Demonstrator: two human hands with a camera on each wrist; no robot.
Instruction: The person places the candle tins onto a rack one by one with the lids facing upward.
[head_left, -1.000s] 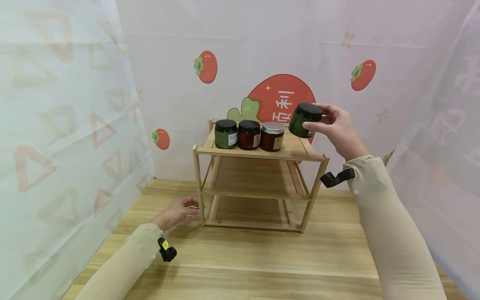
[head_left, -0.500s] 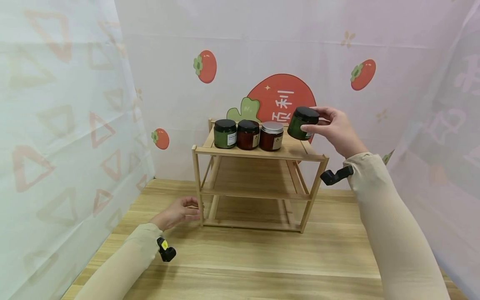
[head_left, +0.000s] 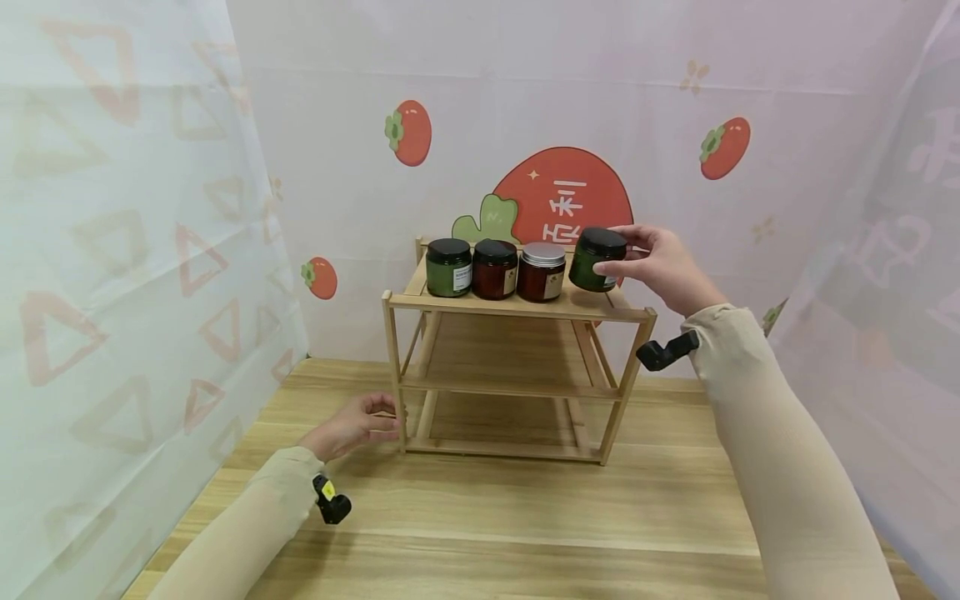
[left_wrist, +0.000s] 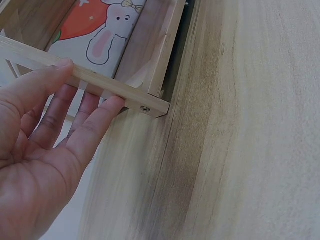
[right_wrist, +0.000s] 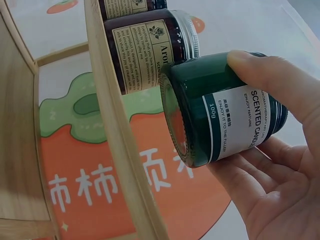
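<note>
My right hand [head_left: 663,267] grips a green scented candle jar [head_left: 587,271] with a black lid, thumb in front and fingers behind. Slightly tilted, the jar is close over the right end of the wooden rack's [head_left: 517,309] top shelf. Its white label [right_wrist: 232,122] shows in the right wrist view. On that shelf stand another green candle jar [head_left: 444,281], a brown jar [head_left: 491,282] with a black lid, and a brown jar [head_left: 537,283] with a silver lid. Low down, my left hand [head_left: 351,430] holds the rack's front left leg [left_wrist: 90,77] between thumb and fingers.
The rack's middle shelf [head_left: 517,354] and lower level [head_left: 495,417] lie beneath the jars. It stands on a wood-grain table [head_left: 525,517]. Printed cloth walls [head_left: 330,150] close in the back and both sides.
My right hand has lowered the green candle jar and moved it a little left, toward the silver-lidded jar. The jar has become more upright. My left hand stays at the rack leg.
</note>
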